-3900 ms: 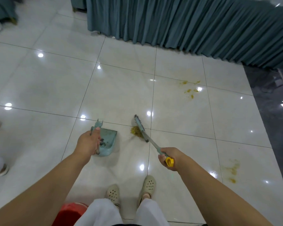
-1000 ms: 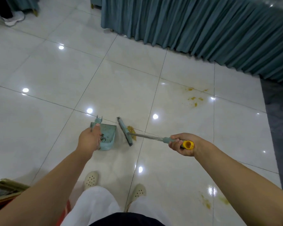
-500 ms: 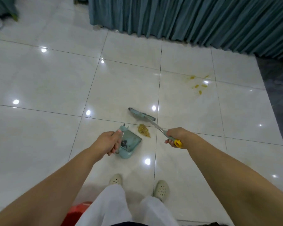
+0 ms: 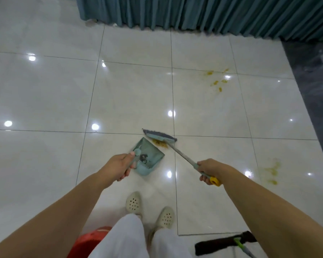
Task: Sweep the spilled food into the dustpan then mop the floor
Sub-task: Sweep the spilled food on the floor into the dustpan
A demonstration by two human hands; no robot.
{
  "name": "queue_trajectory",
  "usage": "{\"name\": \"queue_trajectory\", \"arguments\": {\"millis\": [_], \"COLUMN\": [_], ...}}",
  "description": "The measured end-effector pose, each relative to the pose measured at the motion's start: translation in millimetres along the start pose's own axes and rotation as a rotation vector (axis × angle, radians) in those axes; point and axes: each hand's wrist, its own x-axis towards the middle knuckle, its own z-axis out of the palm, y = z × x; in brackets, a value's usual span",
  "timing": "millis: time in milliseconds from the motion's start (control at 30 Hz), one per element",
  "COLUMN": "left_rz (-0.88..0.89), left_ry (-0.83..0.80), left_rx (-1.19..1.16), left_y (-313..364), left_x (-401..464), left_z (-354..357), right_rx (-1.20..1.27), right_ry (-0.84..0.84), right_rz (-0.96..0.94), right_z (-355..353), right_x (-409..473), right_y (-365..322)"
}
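Glossy cream floor tiles [image 4: 131,97], large squares split by thin dark grout lines, dotted with round light reflections. Left hand [image 4: 117,169] wrapped around the stubby handle of a pale teal plastic dustpan [image 4: 150,158], a flat wedge with comb teeth along its near edge and a dark clump of dirt inside, open mouth facing away toward the broom head. Right hand [image 4: 210,169] curled around the near end of a slim metal broom [image 4: 177,150], just above its yellow cap. Broom head [image 4: 159,136] a narrow teal bar with a dark grey rubbery strip, lying on the floor at a grout crossing, just beyond the dustpan's mouth. Small heap of crumbly yellow-brown spilled food [image 4: 160,143] tucked against the broom head, between it and the dustpan's far corner. More yellow specks [image 4: 216,81] scattered well apart on a farther tile toward the right, and a smeared yellowish stain [image 4: 271,172] to the right of the right hand. Pleated teal drape [image 4: 213,12] along the floor's far edge. Perforated cream clogs [image 4: 149,211] and white trousers below. Flat dark mop pad [image 4: 224,243] with a green joint at the near right; red rounded plastic object [image 4: 88,243] at the near edge, kind unclear.
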Motion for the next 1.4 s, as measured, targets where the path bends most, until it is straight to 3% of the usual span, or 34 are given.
{"name": "queue_trajectory", "arguments": {"millis": [133,333,533,833,1033,1267,1400], "left_rz": [-0.016,-0.02,-0.037,0.022,0.07,0.05,0.033], "left_ry": [0.033,0.071,0.13,0.159,0.185,0.136,0.286], "left_rx": [-0.001,-0.013,0.023,0.214,0.353,0.297,0.28], "left_y": [7.1,9.4,3.8,-9.3,-9.8,-10.1,-12.7], "left_x": [-3.5,-10.7,-12.2,-10.8,-7.7,-12.5,-15.5], "left_z": [13.3,30.0,38.5,36.8,37.8,43.6,38.4], "right_rx": [0.027,0.268,0.403,0.182,0.296,0.258,0.164], "right_ry": [-0.002,-0.03,-0.073,-0.203,-0.315,-0.244,-0.153], "right_rz": [-0.023,-0.048,-0.016,0.047,0.056,-0.022,-0.086], "right_z": [-24.1,-61.2,-62.2,-23.3,-37.0,-63.1,-54.3], "right_x": [-9.6,-19.2,-5.7,-9.5,-31.7,-50.7,-46.5], "right_y": [21.2,47.0,58.3,65.4,72.3,73.3,57.0]}}
